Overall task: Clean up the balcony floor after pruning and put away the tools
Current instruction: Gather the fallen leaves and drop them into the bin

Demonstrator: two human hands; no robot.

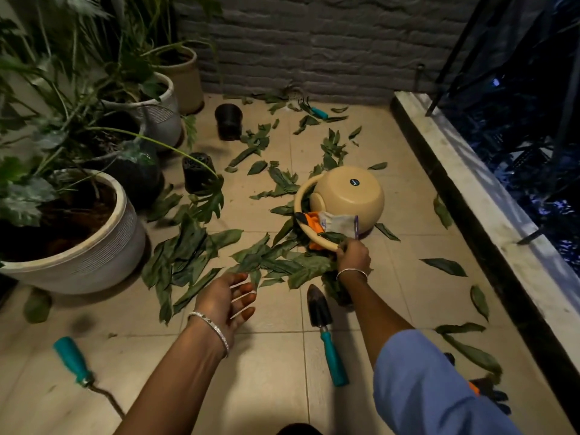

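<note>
Here, the trowel (323, 328) lay on the tiled floor (273, 365) between the forearms. Its long axis ran almost straight away from the person, with the dark blade toward the leaf pile (194, 255). The right hand (353, 257) gripped the rim of the tipped beige pot (348, 196). The left hand (226, 299) hovered palm-up, its fingers loosely spread and holding nothing. Bare tiles lay near the ledge (477, 196).

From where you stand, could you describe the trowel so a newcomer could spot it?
Find the tipped beige pot whose rim the right hand grips. Just nearer the person lies the trowel: teal handle like two other tools, but alone with a dark pointed blade.
</note>
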